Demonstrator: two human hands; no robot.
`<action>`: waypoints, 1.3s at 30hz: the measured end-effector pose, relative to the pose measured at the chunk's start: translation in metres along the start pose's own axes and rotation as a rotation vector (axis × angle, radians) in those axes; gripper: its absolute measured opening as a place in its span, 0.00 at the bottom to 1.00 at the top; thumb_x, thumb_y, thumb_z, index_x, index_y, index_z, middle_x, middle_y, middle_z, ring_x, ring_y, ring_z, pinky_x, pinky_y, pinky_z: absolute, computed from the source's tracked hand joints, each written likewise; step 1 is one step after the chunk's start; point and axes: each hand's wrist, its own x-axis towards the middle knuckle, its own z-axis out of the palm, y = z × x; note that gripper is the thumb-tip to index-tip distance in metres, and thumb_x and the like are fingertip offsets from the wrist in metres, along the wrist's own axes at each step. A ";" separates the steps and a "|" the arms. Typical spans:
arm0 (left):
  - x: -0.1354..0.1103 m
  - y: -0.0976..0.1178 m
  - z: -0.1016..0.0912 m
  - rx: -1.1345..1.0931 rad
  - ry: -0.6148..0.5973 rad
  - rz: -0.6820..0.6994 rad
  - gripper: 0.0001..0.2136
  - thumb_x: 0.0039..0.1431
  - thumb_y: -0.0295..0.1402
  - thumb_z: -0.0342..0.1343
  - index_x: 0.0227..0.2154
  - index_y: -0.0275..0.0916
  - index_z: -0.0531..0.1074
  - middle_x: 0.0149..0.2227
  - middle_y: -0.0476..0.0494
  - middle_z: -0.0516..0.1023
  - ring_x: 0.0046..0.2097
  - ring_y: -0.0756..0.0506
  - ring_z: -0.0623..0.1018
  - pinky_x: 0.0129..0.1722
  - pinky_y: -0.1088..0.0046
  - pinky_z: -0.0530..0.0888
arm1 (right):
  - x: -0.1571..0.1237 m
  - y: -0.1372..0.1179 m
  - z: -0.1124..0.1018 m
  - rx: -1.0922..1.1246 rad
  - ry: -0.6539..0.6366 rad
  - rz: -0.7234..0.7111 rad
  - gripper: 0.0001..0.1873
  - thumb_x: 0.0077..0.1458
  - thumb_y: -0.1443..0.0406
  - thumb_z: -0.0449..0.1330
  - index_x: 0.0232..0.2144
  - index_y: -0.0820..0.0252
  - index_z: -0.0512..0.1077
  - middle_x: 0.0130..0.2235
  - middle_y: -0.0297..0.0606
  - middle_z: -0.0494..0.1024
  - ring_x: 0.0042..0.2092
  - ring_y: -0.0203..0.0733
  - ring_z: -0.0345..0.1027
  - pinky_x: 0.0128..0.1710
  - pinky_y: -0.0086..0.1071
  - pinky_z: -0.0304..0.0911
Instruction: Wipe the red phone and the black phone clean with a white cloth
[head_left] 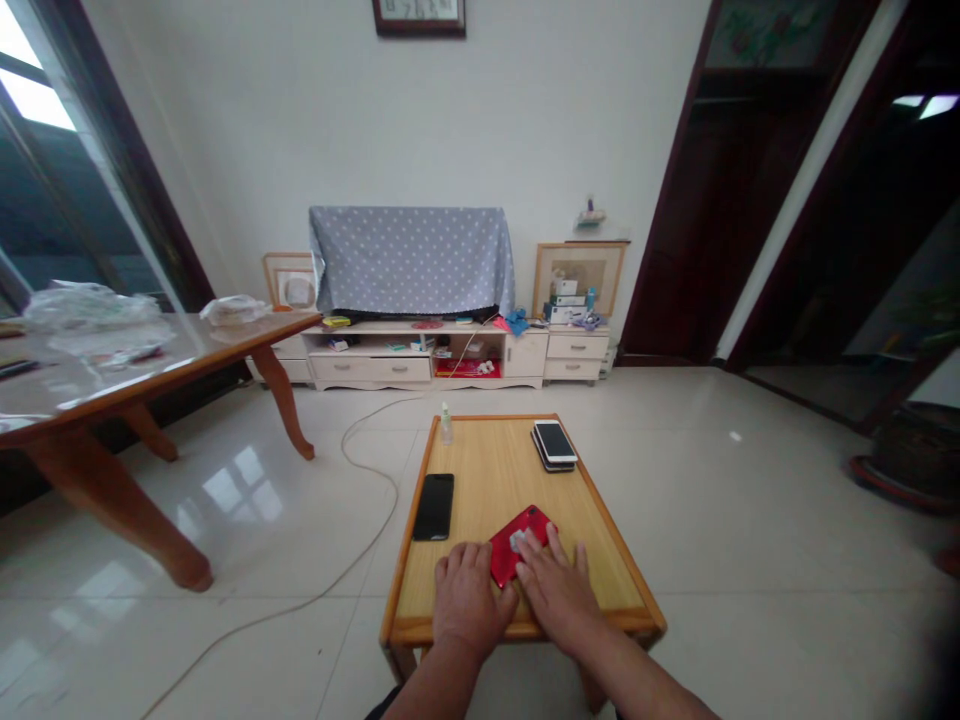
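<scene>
A red smartphone [504,560] lies slanted, face down, near the front edge of a small wooden table [491,450]. My left hand [471,595] is closed at its left edge, fingers curled and thumb near its lower corner. Over the phone's right side my right hand [559,590] lies with fingers spread, fingertips on its back. A small whitish piece [517,541] shows under those fingertips; I cannot tell whether it is a wipe or a sticker. To the left lies a black smartphone [434,507], screen up.
A white-framed phone [554,440] lies stacked on a dark one at the back right of the table. A small clear bottle [447,424] stands at the back left. A cable [375,540] crosses the floor; a larger table [247,345] stands left.
</scene>
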 end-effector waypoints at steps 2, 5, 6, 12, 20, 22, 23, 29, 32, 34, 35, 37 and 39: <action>0.000 -0.001 0.001 -0.012 0.001 0.000 0.23 0.57 0.44 0.51 0.54 0.43 0.70 0.52 0.39 0.75 0.57 0.36 0.66 0.56 0.58 0.58 | 0.000 -0.002 0.001 -0.012 -0.026 -0.091 0.30 0.68 0.49 0.31 0.68 0.39 0.52 0.70 0.26 0.53 0.73 0.49 0.27 0.66 0.61 0.20; 0.001 -0.001 0.001 -0.010 -0.006 -0.003 0.24 0.56 0.43 0.52 0.54 0.42 0.70 0.52 0.39 0.74 0.58 0.36 0.66 0.57 0.58 0.58 | 0.008 0.004 -0.004 -0.045 0.011 0.048 0.31 0.68 0.50 0.30 0.68 0.41 0.52 0.70 0.27 0.51 0.72 0.51 0.26 0.66 0.63 0.21; 0.001 -0.001 0.001 -0.007 -0.007 -0.003 0.24 0.55 0.43 0.53 0.54 0.42 0.70 0.52 0.39 0.74 0.58 0.36 0.66 0.57 0.58 0.58 | 0.012 0.007 -0.005 -0.053 0.031 0.125 0.31 0.68 0.50 0.30 0.68 0.43 0.51 0.71 0.28 0.50 0.72 0.52 0.26 0.65 0.65 0.23; 0.001 -0.001 -0.001 -0.007 -0.004 0.007 0.22 0.57 0.43 0.51 0.53 0.43 0.71 0.50 0.40 0.75 0.57 0.36 0.66 0.56 0.58 0.59 | 0.015 0.001 0.001 -0.045 -0.007 -0.026 0.30 0.68 0.50 0.31 0.68 0.40 0.51 0.70 0.28 0.52 0.72 0.49 0.28 0.66 0.62 0.21; 0.002 -0.002 0.000 -0.015 -0.002 -0.003 0.24 0.53 0.42 0.54 0.54 0.43 0.70 0.51 0.39 0.75 0.57 0.35 0.66 0.57 0.58 0.58 | 0.034 0.009 -0.007 -0.046 0.016 0.191 0.31 0.68 0.51 0.30 0.69 0.43 0.48 0.71 0.29 0.48 0.72 0.52 0.25 0.64 0.66 0.22; 0.001 -0.002 0.001 -0.019 0.008 0.006 0.22 0.55 0.42 0.53 0.53 0.43 0.71 0.50 0.39 0.75 0.56 0.36 0.67 0.56 0.58 0.59 | 0.032 0.004 -0.002 -0.026 0.003 0.093 0.30 0.68 0.51 0.31 0.69 0.42 0.49 0.71 0.29 0.48 0.72 0.52 0.26 0.65 0.65 0.21; 0.001 -0.002 0.001 -0.022 0.013 0.012 0.21 0.56 0.42 0.52 0.52 0.43 0.71 0.49 0.40 0.75 0.56 0.36 0.67 0.56 0.59 0.59 | 0.031 -0.001 0.001 -0.017 -0.011 0.016 0.30 0.69 0.51 0.31 0.69 0.41 0.50 0.71 0.28 0.49 0.72 0.51 0.27 0.65 0.64 0.20; 0.001 0.001 -0.003 0.006 -0.025 -0.008 0.22 0.57 0.42 0.52 0.53 0.44 0.71 0.51 0.40 0.75 0.57 0.36 0.67 0.57 0.59 0.59 | 0.042 -0.008 -0.005 -0.027 -0.041 -0.012 0.29 0.69 0.52 0.31 0.67 0.39 0.53 0.71 0.28 0.51 0.72 0.50 0.27 0.65 0.64 0.21; 0.002 0.001 -0.004 0.005 -0.029 -0.013 0.23 0.54 0.42 0.53 0.54 0.43 0.70 0.51 0.39 0.74 0.57 0.35 0.66 0.57 0.58 0.58 | 0.053 -0.003 -0.010 -0.077 -0.025 0.146 0.30 0.69 0.53 0.30 0.69 0.42 0.50 0.71 0.29 0.48 0.72 0.51 0.24 0.64 0.66 0.22; 0.002 0.000 -0.004 -0.014 -0.023 -0.004 0.23 0.55 0.42 0.53 0.53 0.43 0.71 0.51 0.39 0.75 0.57 0.35 0.66 0.56 0.58 0.59 | 0.051 -0.003 -0.005 -0.089 -0.015 0.137 0.30 0.69 0.53 0.31 0.69 0.44 0.48 0.72 0.30 0.47 0.72 0.51 0.25 0.65 0.65 0.22; 0.002 0.000 -0.003 -0.023 -0.019 0.000 0.22 0.55 0.42 0.52 0.52 0.44 0.71 0.50 0.39 0.75 0.57 0.35 0.67 0.56 0.58 0.59 | 0.047 -0.005 -0.001 -0.087 -0.011 0.097 0.30 0.68 0.52 0.32 0.69 0.44 0.48 0.72 0.29 0.46 0.72 0.51 0.25 0.65 0.65 0.21; 0.002 -0.001 -0.002 -0.038 -0.005 0.004 0.20 0.58 0.43 0.50 0.51 0.44 0.72 0.49 0.39 0.75 0.56 0.36 0.67 0.55 0.58 0.59 | 0.038 -0.007 0.007 -0.078 -0.007 -0.010 0.30 0.68 0.52 0.33 0.70 0.43 0.46 0.72 0.28 0.47 0.72 0.50 0.26 0.65 0.64 0.20; 0.002 -0.002 0.000 -0.043 0.012 0.002 0.20 0.58 0.44 0.49 0.51 0.44 0.72 0.49 0.39 0.75 0.56 0.36 0.67 0.55 0.58 0.59 | 0.030 -0.005 0.010 -0.070 -0.004 -0.058 0.30 0.68 0.51 0.32 0.69 0.41 0.46 0.71 0.26 0.47 0.73 0.49 0.25 0.65 0.64 0.20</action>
